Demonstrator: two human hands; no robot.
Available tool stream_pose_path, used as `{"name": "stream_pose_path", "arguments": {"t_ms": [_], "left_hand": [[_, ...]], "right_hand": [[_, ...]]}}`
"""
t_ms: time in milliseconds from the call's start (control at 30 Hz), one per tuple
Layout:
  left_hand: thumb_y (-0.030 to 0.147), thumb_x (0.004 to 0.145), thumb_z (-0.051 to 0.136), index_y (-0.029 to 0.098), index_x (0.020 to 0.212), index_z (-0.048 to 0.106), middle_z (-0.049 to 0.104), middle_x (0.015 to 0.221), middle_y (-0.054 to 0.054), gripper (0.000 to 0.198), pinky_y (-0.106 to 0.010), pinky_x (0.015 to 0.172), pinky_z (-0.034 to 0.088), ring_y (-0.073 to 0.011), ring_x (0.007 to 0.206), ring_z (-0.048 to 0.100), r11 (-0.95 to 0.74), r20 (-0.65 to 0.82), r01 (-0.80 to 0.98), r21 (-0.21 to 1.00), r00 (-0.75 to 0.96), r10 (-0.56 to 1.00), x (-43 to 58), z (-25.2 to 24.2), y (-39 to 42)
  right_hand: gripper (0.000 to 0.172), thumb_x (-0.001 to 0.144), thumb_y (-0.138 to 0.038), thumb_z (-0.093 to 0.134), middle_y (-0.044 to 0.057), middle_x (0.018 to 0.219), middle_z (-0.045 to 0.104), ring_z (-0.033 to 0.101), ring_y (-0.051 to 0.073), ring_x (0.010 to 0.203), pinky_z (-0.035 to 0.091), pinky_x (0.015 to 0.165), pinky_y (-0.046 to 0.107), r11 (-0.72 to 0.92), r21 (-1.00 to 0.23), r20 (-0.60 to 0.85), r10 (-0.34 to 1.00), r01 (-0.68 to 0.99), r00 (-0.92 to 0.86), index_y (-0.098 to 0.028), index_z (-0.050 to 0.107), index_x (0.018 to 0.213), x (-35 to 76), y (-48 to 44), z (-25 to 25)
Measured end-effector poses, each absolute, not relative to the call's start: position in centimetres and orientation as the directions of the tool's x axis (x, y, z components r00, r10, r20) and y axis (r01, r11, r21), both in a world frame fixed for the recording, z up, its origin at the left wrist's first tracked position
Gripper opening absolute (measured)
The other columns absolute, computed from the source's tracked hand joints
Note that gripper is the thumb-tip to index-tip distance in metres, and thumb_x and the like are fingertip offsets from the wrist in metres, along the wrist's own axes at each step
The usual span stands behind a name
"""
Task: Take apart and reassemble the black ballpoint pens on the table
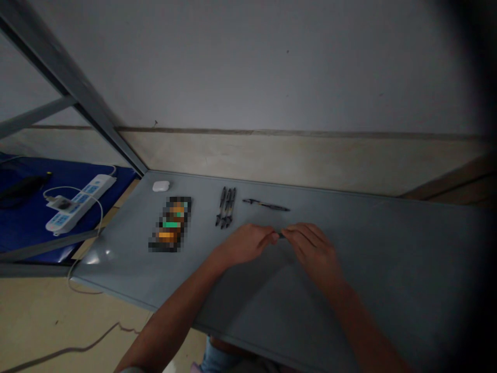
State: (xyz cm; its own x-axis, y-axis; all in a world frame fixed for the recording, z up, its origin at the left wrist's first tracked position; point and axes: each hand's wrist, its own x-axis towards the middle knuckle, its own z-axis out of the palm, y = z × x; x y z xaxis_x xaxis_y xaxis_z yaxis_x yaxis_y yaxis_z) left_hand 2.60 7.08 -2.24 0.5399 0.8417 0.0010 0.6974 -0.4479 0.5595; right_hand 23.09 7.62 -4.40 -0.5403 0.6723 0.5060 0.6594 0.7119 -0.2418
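Over the grey tabletop, my left hand and my right hand meet almost fingertip to fingertip. Both are closed in a pinch on a slim dark pen, of which only a short piece shows between them; the fingers cover the rest. Just beyond my hands lies a single black pen with a clear barrel, set nearly crosswise. Left of it, several similar pens lie side by side, pointing away from me.
A pixelated phone-shaped object lies left of the pens, with a white earbud case behind it. A white power strip with a plugged-in cable rests on a blue surface beyond the metal frame. A wall bounds the back.
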Motion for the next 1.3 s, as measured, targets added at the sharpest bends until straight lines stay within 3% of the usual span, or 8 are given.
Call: {"name": "stream_pose_path", "arguments": {"t_ms": [200,300,500,667,867,967,1133,1300], "left_hand": [[0.035,0.102,0.029,0.018,0.111,0.061,0.071,0.099,-0.008,0.037,-0.032,0.081,0.051,-0.0202,0.092,0.067,-0.458,0.044,0.751,0.475,0.499,0.865,3.0,-3.0,7.1],[0.034,0.101,0.031,0.017,0.111,0.060,0.070,0.102,-0.008,0.035,-0.033,0.084,0.050,-0.0208,0.096,0.066,-0.482,0.088,0.772,0.414,0.493,0.866,3.1,-3.2,7.1],[0.043,0.100,0.032,0.018,0.104,0.060,0.070,0.096,-0.008,0.038,-0.033,0.079,0.051,-0.0211,0.091,0.067,-0.492,0.073,0.793,0.360,0.501,0.862,3.5,-2.7,6.5],[0.050,0.099,0.028,0.018,0.110,0.058,0.071,0.095,-0.008,0.045,-0.033,0.072,0.052,-0.0224,0.086,0.069,-0.450,0.049,0.817,0.361,0.465,0.884,3.4,-2.9,6.7],[0.049,0.099,0.029,0.021,0.112,0.058,0.072,0.094,-0.009,0.043,-0.032,0.070,0.052,-0.0224,0.083,0.069,-0.431,0.041,0.831,0.352,0.446,0.894,3.1,-3.5,7.1],[0.044,0.100,0.030,0.021,0.113,0.058,0.072,0.098,-0.008,0.039,-0.033,0.073,0.052,-0.0224,0.088,0.068,-0.477,0.072,0.810,0.341,0.484,0.872,3.2,-3.5,7.1],[0.037,0.101,0.033,0.015,0.107,0.058,0.070,0.098,-0.009,0.034,-0.034,0.083,0.051,-0.0230,0.101,0.064,-0.539,0.102,0.797,0.273,0.534,0.840,3.4,-3.4,7.0],[0.046,0.101,0.027,0.016,0.111,0.056,0.070,0.095,-0.009,0.042,-0.033,0.076,0.052,-0.0224,0.092,0.067,-0.471,0.041,0.840,0.269,0.478,0.877,3.4,-3.1,7.0]], "right_hand": [[0.016,0.094,-0.031,0.054,0.008,0.094,0.069,0.063,0.025,0.092,0.052,0.084,0.040,0.648,-0.374,0.465,0.750,0.663,-0.471,-0.021,0.064,0.101,22.8,8.0,-4.5],[0.024,0.091,-0.041,0.058,0.008,0.095,0.069,0.065,0.023,0.087,0.053,0.079,0.037,0.583,-0.520,0.391,0.813,0.625,-0.432,-0.021,0.063,0.105,22.7,8.1,-4.3],[0.039,0.097,-0.043,0.043,0.001,0.060,0.063,0.060,0.017,0.055,0.048,0.053,0.027,0.373,-0.699,0.198,0.921,0.609,-0.336,-0.022,0.064,0.071,22.4,7.8,-3.8],[0.022,0.093,-0.037,0.053,0.006,0.092,0.072,0.068,0.021,0.083,0.055,0.073,0.033,0.361,-0.799,0.223,0.921,0.482,-0.320,-0.023,0.069,0.097,22.4,8.1,-3.9],[0.020,0.091,-0.035,0.056,0.008,0.104,0.068,0.065,0.021,0.098,0.054,0.082,0.034,0.407,-0.846,0.270,0.884,0.344,-0.381,-0.022,0.068,0.101,22.3,8.3,-3.9],[0.023,0.092,-0.039,0.054,0.007,0.098,0.070,0.067,0.020,0.089,0.055,0.073,0.031,0.315,-0.872,0.184,0.920,0.374,-0.346,-0.022,0.067,0.101,22.4,8.2,-3.9],[0.035,0.097,-0.045,0.043,-0.001,0.059,0.058,0.058,0.016,0.055,0.047,0.054,0.027,0.217,-0.843,0.072,0.952,0.492,-0.298,-0.021,0.067,0.089,22.4,8.0,-3.9],[0.024,0.093,-0.039,0.052,0.005,0.089,0.070,0.066,0.018,0.079,0.052,0.071,0.029,0.246,-0.877,0.140,0.952,0.412,-0.272,-0.021,0.065,0.103,22.3,8.1,-4.2]]}}
